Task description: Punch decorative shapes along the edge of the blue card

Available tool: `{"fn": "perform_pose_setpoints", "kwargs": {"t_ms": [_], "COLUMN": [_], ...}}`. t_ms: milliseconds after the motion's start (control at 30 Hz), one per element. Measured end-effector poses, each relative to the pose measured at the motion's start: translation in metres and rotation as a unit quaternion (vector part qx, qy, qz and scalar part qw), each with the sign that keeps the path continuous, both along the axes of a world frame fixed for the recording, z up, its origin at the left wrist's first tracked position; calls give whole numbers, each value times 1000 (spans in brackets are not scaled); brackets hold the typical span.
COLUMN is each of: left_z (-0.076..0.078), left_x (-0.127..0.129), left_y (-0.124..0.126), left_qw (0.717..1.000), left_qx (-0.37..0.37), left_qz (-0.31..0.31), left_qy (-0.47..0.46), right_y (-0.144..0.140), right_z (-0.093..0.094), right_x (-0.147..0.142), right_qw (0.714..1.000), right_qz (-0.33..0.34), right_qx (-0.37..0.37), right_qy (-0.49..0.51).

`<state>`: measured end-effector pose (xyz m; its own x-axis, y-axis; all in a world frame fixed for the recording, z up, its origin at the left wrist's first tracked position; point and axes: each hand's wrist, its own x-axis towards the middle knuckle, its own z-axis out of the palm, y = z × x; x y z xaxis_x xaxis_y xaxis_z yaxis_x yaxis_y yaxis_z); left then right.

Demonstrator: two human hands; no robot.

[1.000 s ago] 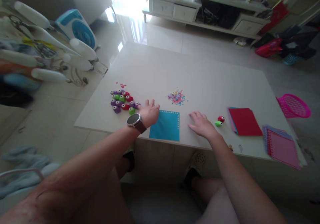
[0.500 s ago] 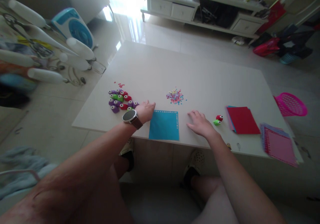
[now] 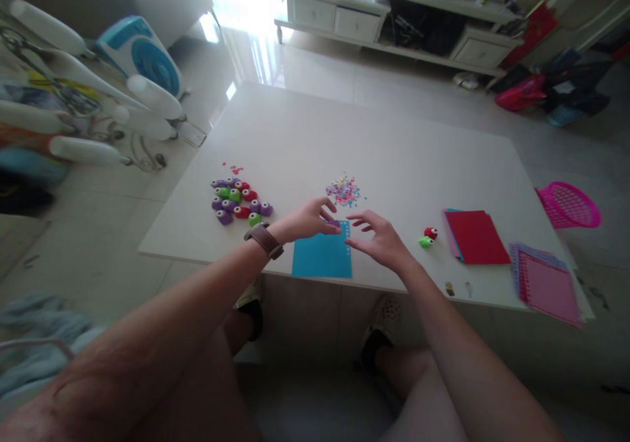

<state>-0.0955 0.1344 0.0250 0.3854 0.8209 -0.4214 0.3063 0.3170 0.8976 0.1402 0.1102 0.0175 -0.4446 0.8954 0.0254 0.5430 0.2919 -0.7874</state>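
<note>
A blue square sheet of paper [image 3: 319, 258] lies at the table's near edge, with small punched holes along its top and right sides. Over its upper part, my left hand [image 3: 311, 219] is closed on a small purple paper punch [image 3: 333, 222], mostly hidden by the fingers. My right hand [image 3: 378, 235] is open beside the sheet's right edge, thumb and fingers apart, facing the left hand. To the left sits a cluster of purple, green and red paper punches [image 3: 235, 194]. Just beyond the hands is a pile of coloured paper bits [image 3: 344, 191].
On the right stand a red punch [image 3: 431, 232] and a green punch [image 3: 426, 242]. Farther right lie a stack of red and blue sheets [image 3: 480, 238] and a stack of punched pink and purple sheets [image 3: 550, 287]. A pink basket [image 3: 573, 204] is beyond the table's right edge.
My left hand has moved right, from beside the punch cluster to above the blue sheet, with a purple paper punch in its fingers. My right hand has shifted left toward it.
</note>
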Motion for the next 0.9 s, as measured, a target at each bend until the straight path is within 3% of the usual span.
{"fn": "perform_pose_setpoints", "kwargs": {"t_ms": [233,467,633,767,900], "left_z": [-3,-11,-14,-8,5], "left_x": [0,-1,4,13,16], "left_y": [-6,-4,-5,-15,-34], "left_qw": [992,993,994,987,919], "left_qx": [-21,2,29,123,240], "left_qz": [-55,-46,-58,-72,-179], "left_qy": [-114,-105,-90,70,257], "right_y": [-4,-4,-8,-12,-16], "right_z": [-5,-8,2,14,16], "right_x": [-15,-13,-13,-4,11], "right_qw": [997,998,999,990,972], "right_qz": [25,21,40,-16,-45], "right_qx": [4,8,36,61,62], "right_qy": [70,53,-1,-126,-222]}}
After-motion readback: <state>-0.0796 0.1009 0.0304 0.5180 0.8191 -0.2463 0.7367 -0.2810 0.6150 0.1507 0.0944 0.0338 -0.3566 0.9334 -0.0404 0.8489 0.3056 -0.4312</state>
